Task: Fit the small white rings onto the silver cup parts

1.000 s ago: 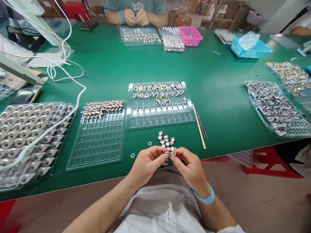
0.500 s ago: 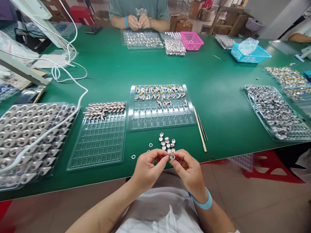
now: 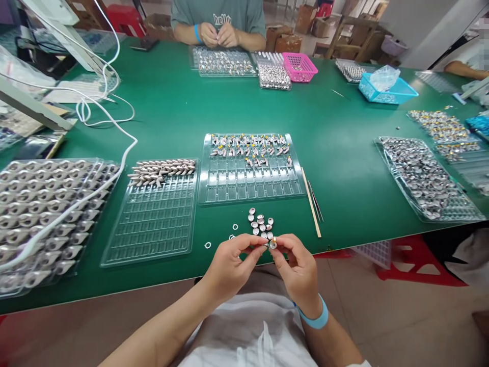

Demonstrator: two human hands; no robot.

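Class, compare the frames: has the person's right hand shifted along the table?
No. The right hand stays just in front of the loose caps, as before.

The only readable writing sits at 12 o'clock, across the green table: white lowercase letters [image 3: 220, 19] on the chest of a co-worker's grey-green T-shirt [image 3: 244, 11], beginning "hel", their end hidden by that person's raised hands [image 3: 218, 34]; no other text can be read

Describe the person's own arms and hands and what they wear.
Both hands are bare, without gloves: the left hand and the right hand. The forearms show no sleeves. A light blue wristband circles the right wrist. A white garment covers the lap.
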